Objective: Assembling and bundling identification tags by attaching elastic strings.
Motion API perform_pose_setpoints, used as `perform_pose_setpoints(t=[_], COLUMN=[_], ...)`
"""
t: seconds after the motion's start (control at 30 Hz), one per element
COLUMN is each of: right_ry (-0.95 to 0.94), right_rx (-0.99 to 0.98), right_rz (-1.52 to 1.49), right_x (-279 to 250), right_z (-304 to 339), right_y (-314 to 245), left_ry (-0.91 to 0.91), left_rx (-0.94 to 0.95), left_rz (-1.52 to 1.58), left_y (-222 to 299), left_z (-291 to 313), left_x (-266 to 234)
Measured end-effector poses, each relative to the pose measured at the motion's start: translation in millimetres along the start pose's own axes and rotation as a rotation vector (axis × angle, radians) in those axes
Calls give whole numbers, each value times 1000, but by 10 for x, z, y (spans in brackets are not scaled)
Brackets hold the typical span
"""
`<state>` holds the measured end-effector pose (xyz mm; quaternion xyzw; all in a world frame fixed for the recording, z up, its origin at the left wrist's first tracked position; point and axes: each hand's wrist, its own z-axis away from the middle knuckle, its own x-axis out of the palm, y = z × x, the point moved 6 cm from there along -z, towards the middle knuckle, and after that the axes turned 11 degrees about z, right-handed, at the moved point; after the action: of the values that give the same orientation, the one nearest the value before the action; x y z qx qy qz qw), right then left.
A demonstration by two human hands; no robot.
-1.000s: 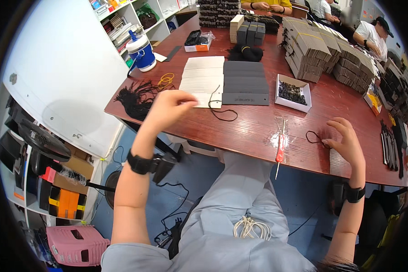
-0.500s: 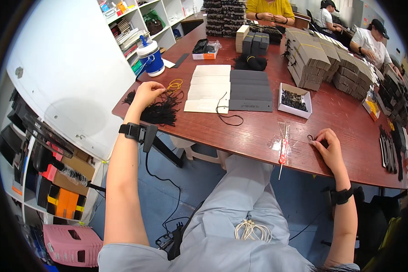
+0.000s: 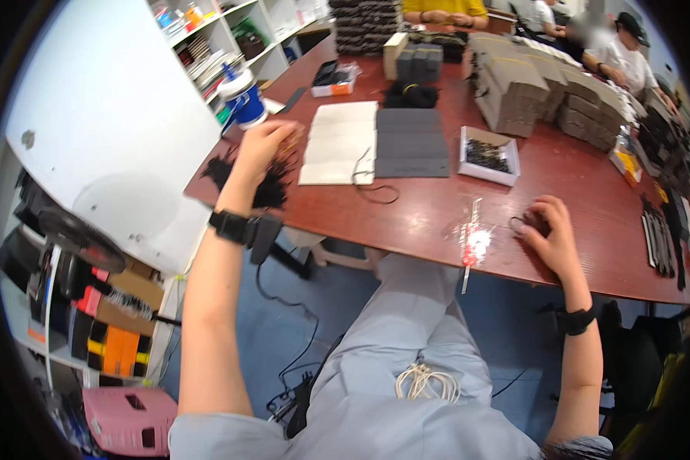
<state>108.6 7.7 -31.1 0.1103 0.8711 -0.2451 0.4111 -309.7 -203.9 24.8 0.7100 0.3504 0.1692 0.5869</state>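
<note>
My left hand (image 3: 262, 149) reaches over the black tasselled cords (image 3: 272, 188) at the table's left end. Its fingers bend down onto yellow rubber bands (image 3: 288, 144); blur hides whether they grip anything. At the right, my right hand (image 3: 553, 239) rests by the table's front edge, thumb and fingers apart. A small dark loop (image 3: 516, 223) lies at its thumb tip. Between the hands are a cream folded card stack (image 3: 337, 146) and a dark grey one (image 3: 412, 146). A black cord (image 3: 376, 192) trails off the cream stack. A red-handled tool (image 3: 468, 251) lies on clear plastic.
A white box (image 3: 489, 178) of small dark pieces sits right of the cards. Bundled grey card stacks (image 3: 514, 88) rise behind it. A blue-and-white jug (image 3: 243, 100) stands at the back left. Other people work at the far side.
The view has shifted, so the table sits slightly higher and further left. My left hand has moved onto the rubber bands. My right thumb and fingers have spread beside the dark loop.
</note>
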Motion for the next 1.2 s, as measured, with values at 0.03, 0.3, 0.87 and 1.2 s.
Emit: perform_pose_setpoints(t=[0.03, 0.3, 0.87, 1.2], right_ry=[35, 482, -405, -572], right_rx=[12, -25, 360, 137], right_rz=[5, 142, -1337, -1048], right_x=[-12, -437, 690, 684], right_z=[7, -81, 294, 232], right_y=[63, -515, -1946, -1965], left_ry=[-19, -96, -192, -29], left_rx=[-9, -217, -524, 940], left_rz=[28, 759, 1948, -132], left_y=[48, 517, 582, 933], left_z=[-25, 19, 306, 546], left_x=[79, 974, 2000, 2051])
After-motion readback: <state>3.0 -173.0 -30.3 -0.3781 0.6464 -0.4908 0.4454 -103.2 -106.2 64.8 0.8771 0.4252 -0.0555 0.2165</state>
